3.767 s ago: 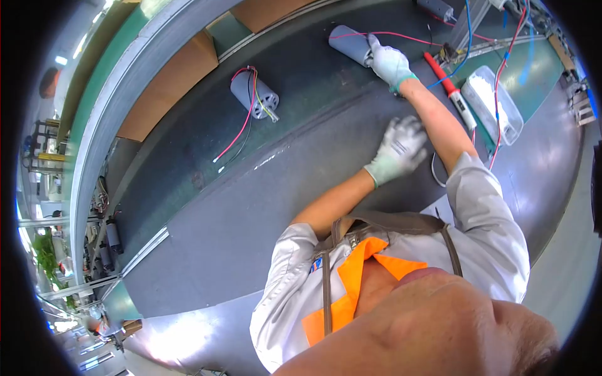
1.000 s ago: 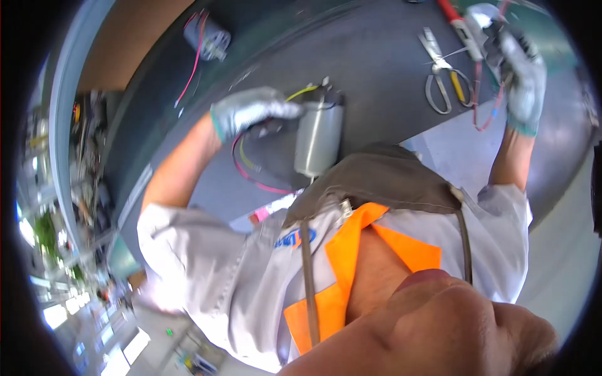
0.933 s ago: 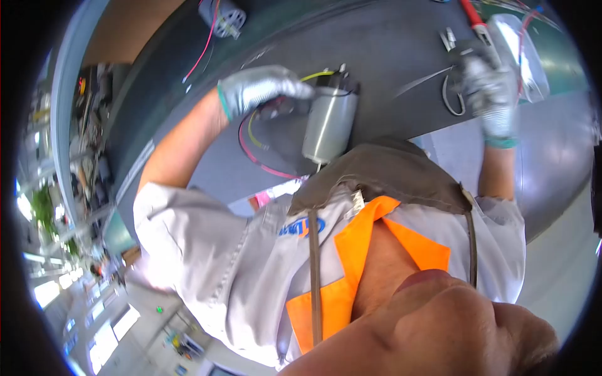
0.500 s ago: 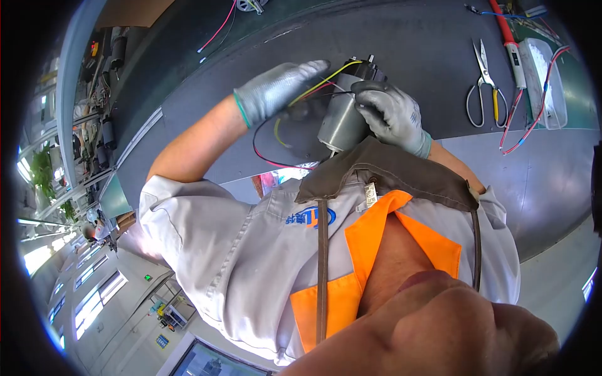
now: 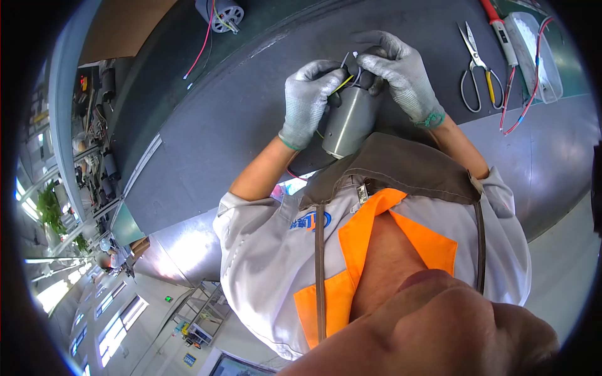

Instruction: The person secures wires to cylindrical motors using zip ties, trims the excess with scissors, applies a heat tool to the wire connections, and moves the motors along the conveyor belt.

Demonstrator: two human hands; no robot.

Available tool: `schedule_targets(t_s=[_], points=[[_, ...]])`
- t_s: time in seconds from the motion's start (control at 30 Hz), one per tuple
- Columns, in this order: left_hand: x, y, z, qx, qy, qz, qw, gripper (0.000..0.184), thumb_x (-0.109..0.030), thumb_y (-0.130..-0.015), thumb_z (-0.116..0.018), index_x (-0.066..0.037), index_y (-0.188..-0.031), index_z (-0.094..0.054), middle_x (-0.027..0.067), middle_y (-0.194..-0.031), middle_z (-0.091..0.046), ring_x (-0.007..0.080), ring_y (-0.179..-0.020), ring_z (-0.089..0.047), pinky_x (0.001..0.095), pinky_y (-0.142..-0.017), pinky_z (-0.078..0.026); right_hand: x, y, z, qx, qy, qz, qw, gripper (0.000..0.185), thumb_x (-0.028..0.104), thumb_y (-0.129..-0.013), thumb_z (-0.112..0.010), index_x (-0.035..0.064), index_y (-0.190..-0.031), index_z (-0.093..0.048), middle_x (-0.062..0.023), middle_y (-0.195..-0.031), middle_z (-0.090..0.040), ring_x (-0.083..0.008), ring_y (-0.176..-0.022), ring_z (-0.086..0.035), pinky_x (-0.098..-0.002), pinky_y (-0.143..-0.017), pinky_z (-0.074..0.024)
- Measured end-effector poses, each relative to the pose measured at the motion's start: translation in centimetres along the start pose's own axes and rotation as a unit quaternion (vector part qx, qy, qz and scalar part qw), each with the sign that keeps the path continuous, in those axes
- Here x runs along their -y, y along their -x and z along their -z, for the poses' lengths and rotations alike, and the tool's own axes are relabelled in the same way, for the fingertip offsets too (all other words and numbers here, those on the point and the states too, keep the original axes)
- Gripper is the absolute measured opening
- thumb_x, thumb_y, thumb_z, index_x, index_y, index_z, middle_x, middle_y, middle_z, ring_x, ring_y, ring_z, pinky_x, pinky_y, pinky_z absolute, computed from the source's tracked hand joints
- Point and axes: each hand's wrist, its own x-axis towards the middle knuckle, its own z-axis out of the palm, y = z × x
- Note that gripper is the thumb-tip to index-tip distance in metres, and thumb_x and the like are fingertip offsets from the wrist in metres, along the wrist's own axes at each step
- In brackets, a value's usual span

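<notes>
A grey cylindrical motor (image 5: 351, 122) stands tilted in front of my chest, its wired end pointing away from me. My left hand (image 5: 307, 103), in a grey glove with dark fingertips, is at the motor's upper left. Its thumb and forefinger pinch a yellow wire (image 5: 342, 83). Beside it, my gloved right hand (image 5: 401, 75) is closed over the motor's far end, thumb and fingers drawn together. A small white tip (image 5: 355, 55) shows by its thumb; what these fingers hold is partly hidden. The fingers cover most of the motor's end.
Scissors (image 5: 478, 69) with one yellow handle part lie to the right on the dark worktop (image 5: 238, 119). Beyond them are a red-handled tool (image 5: 498, 31) with a cord and a clear plastic tray (image 5: 533, 56). Another motor (image 5: 219, 14) with loose wires lies at the far left.
My left hand has come in from the left and now pinches the yellow wire, which was loose. My right hand has moved from the motor's side up to its far end.
</notes>
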Motion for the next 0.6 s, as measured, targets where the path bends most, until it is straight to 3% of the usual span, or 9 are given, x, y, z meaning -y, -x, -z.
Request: schedule_targets(t_s=[0.1, 0.17, 0.33, 0.4, 0.47, 0.5, 0.57, 0.6], points=[[0.2, -0.1, -0.2, 0.004, -0.009, -0.01, 1.0, 0.021, -0.016, -0.094, -0.067, 0.0, -0.108, -0.069, -0.0004, -0.078, -0.067, 0.002, -0.055, -0.055, 0.0164, -0.046, -0.038, 0.5, 0.3, -0.1, 0.0, 0.014, 0.013, 1.0, 0.034, 0.007, -0.095, -0.063, 0.0031, -0.128, -0.059, -0.0054, -0.094, -0.069, -0.0058, -0.069, -0.062, -0.0194, -0.054, -0.0523], [0.0, -0.1, -0.3, 0.006, -0.027, -0.037, 0.999, 0.018, -0.009, -0.092, -0.069, 0.004, -0.104, -0.071, 0.004, -0.083, -0.07, 0.0042, -0.059, -0.058, 0.0193, -0.051, -0.046, 0.4, 0.4, -0.1, -0.006, 0.018, 0.01, 1.0, 0.036, 0.007, -0.094, -0.063, 0.003, -0.13, -0.058, -0.0051, -0.094, -0.069, -0.0057, -0.07, -0.062, -0.0194, -0.055, -0.0521], [-0.5, -0.1, -0.9, 0.018, -0.019, -0.04, 0.999, 0.016, -0.006, -0.091, -0.069, 0.004, -0.103, -0.072, 0.0041, -0.085, -0.071, 0.0043, -0.064, -0.059, 0.0204, -0.056, -0.049, 0.7, -0.2, 1.0, 0.01, 0.052, -0.002, 0.999, 0.04, 0.011, -0.092, -0.065, 0.0019, -0.131, -0.057, -0.0046, -0.092, -0.068, -0.0056, -0.071, -0.062, -0.0197, -0.055, -0.0509], [-0.1, -0.4, -1.5, 0.024, 0.008, -0.031, 0.999, 0.016, -0.005, -0.091, -0.068, 0.004, -0.103, -0.072, 0.0042, -0.086, -0.071, 0.0049, -0.067, -0.061, 0.021, -0.059, -0.051, 1.6, -1.0, 2.1, 0.098, 0.112, -0.03, 0.988, 0.04, 0.014, -0.09, -0.067, 0.0008, -0.127, -0.06, -0.0045, -0.086, -0.068, -0.0066, -0.067, -0.062, -0.0206, -0.054, -0.05], [1.2, -1.5, -2.3, 0.034, 0.035, -0.137, 0.989, 0.016, -0.004, -0.09, -0.069, 0.005, -0.103, -0.072, 0.0053, -0.088, -0.072, 0.0067, -0.075, -0.063, 0.0228, -0.068, -0.054, 2.2, -1.5, 3.3, 0.122, 0.13, -0.054, 0.982, 0.037, 0.014, -0.089, -0.067, 0.0003, -0.123, -0.062, -0.004, -0.083, -0.067, -0.0069, -0.064, -0.062, -0.0207, -0.054, -0.0498], [1.1, -1.6, -2.6, 0.04, 0.035, -0.138, 0.989, 0.016, -0.004, -0.09, -0.069, 0.005, -0.103, -0.072, 0.0053, -0.088, -0.072, 0.0067, -0.075, -0.063, 0.0228, -0.068, -0.054, 2.4, -1.6, 3.8, 0.149, 0.148, -0.081, 0.974, 0.034, 0.014, -0.088, -0.067, -0.0002, -0.119, -0.065, -0.0034, -0.08, -0.067, -0.0072, -0.062, -0.062, -0.0209, -0.054, -0.0496], [1.0, -1.5, -3.3, 0.012, -0.074, -0.195, 0.978, 0.017, -0.004, -0.089, -0.068, 0.006, -0.103, -0.071, 0.0074, -0.088, -0.073, 0.0081, -0.08, -0.065, 0.0248, -0.073, -0.055, 1.5, -1.1, 3.7, 0.127, 0.172, -0.072, 0.974, 0.027, 0.016, -0.09, -0.066, 0.0013, -0.112, -0.068, -0.0059, -0.078, -0.068, -0.0113, -0.056, -0.062, -0.0245, -0.055, -0.0512], [1.0, -1.6, -3.3, 0.016, -0.086, -0.205, 0.975, 0.018, -0.004, -0.088, -0.068, 0.006, -0.103, -0.071, 0.0095, -0.089, -0.073, 0.0095, -0.078, -0.066, 0.0258, -0.072, -0.055, 0.6, -0.6, 3.5, 0.074, 0.292, 0.082, 0.95, 0.025, 0.016, -0.09, -0.065, 0.0023, -0.11, -0.069, -0.0083, -0.079, -0.068, -0.0138, -0.055, -0.062, -0.0267, -0.054, -0.0514]])
